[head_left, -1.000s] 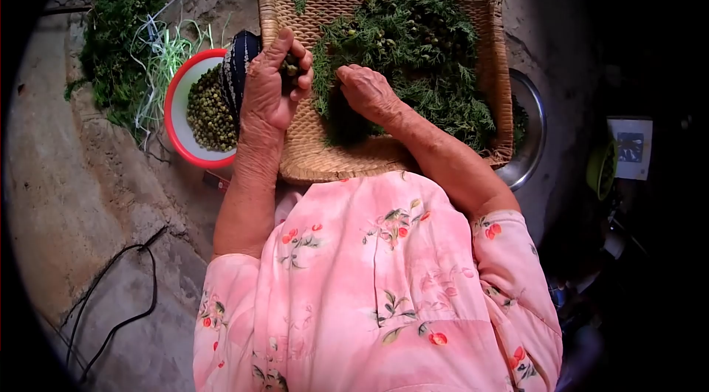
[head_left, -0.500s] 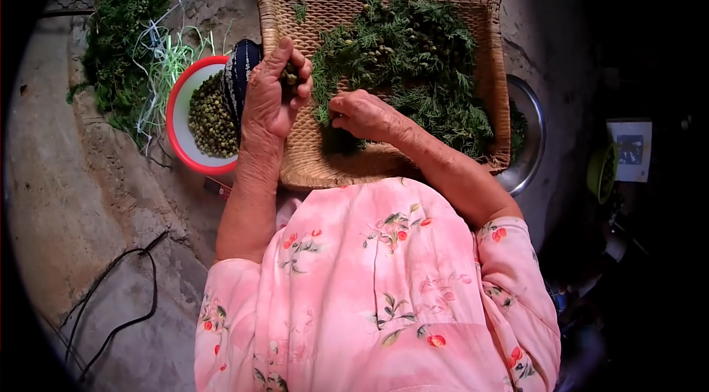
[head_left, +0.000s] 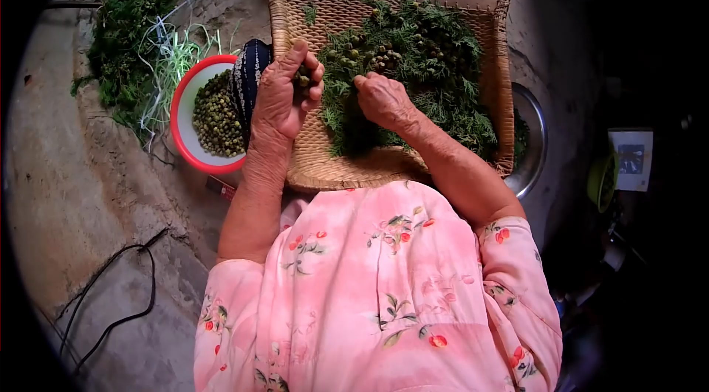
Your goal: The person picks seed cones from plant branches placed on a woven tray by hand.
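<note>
Over the left side of the tan, shallow woven basket [head_left: 505, 97], the person's left hand [head_left: 283, 102] curls its fingers loosely around small, round green-brown cones [head_left: 303, 77]. The right hand [head_left: 385, 100], above feathery dark-green sprigs [head_left: 454, 100] in the basket, has its fingers bunched together; what they pinch cannot be told. Left of the basket sits a round, red-rimmed white bowl [head_left: 180, 126] of similar cones.

The one view comes from the person's head, facing forward and steeply down, near enough that the pink floral shirt [head_left: 354, 281] fills the lower middle of the frame; left hand [head_left: 286, 93] and right hand [head_left: 387, 102] sit above centre, over the woven tray [head_left: 314, 163], and the wide picture curves into black at far left
</note>
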